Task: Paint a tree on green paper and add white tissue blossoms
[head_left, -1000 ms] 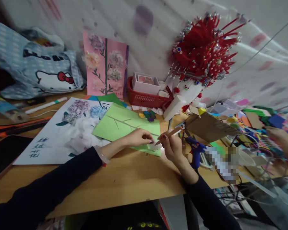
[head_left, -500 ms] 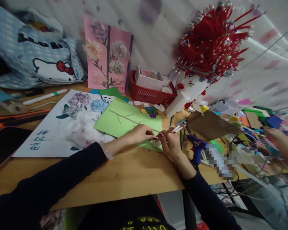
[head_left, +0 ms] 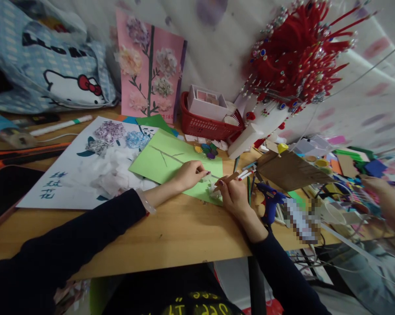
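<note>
On the wooden table lies a light green sheet [head_left: 166, 159] with a thin drawn branch. My left hand [head_left: 192, 174] rests over its front edge, thumb and fingers pinched together; whatever they hold is too small to make out. Close by on the right, my right hand [head_left: 235, 194] is closed around a flat brown stick [head_left: 230, 177], its end pointing at the sheet. A small crumpled white piece [head_left: 213, 189] lies on the sheet's right corner, just beside the right fingertips. Colored petal-like bits [head_left: 207, 150] sit at the sheet's back edge.
White paper with flower pictures and crumpled tissue [head_left: 110, 175] lies left. A red basket [head_left: 197, 124] stands behind. To the right are markers [head_left: 246, 174], a blue glue gun [head_left: 270, 201], cardboard [head_left: 291, 169] and another person's arm [head_left: 386, 199]. A phone [head_left: 8, 192] lies far left.
My left hand has drawn slightly away from the right fingertips. The white piece and the brown stick's tip now show between the hands. The camera view has shifted a little.
</note>
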Demonstrator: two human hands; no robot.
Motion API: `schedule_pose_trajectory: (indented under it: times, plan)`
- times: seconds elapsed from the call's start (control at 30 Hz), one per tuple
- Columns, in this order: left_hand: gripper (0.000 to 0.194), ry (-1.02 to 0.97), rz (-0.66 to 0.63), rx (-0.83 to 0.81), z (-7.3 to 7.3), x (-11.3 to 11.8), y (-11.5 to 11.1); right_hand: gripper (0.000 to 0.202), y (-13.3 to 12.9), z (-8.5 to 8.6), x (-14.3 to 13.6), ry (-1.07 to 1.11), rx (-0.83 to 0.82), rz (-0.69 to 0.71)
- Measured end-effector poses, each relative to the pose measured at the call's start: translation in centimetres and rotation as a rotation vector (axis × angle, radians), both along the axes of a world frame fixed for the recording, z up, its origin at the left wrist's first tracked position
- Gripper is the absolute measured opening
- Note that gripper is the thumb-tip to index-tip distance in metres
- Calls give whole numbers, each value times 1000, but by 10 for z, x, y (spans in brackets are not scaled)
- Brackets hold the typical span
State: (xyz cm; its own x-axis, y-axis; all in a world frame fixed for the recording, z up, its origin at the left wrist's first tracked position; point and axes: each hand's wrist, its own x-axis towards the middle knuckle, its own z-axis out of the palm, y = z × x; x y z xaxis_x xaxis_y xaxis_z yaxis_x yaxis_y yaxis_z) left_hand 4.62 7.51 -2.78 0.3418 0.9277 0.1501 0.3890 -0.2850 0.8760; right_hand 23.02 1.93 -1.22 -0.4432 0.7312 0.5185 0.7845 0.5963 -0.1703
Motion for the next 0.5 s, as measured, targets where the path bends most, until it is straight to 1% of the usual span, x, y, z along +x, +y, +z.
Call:
schedule_pose_trajectory:
  times: [0.1, 0.27, 0.5]
  plan:
    - [16, 22, -12, 2, -1, -1, -1, 31, 0, 1, -1, -43, 9, -3]
    - [19, 86, -34, 53, 1, -3, -2, 31, 3, 1, -3, -119, 45, 2]
    - [21, 110, -60, 66, 4, -5, -1, 32, 4, -1, -2, -183, 77, -27]
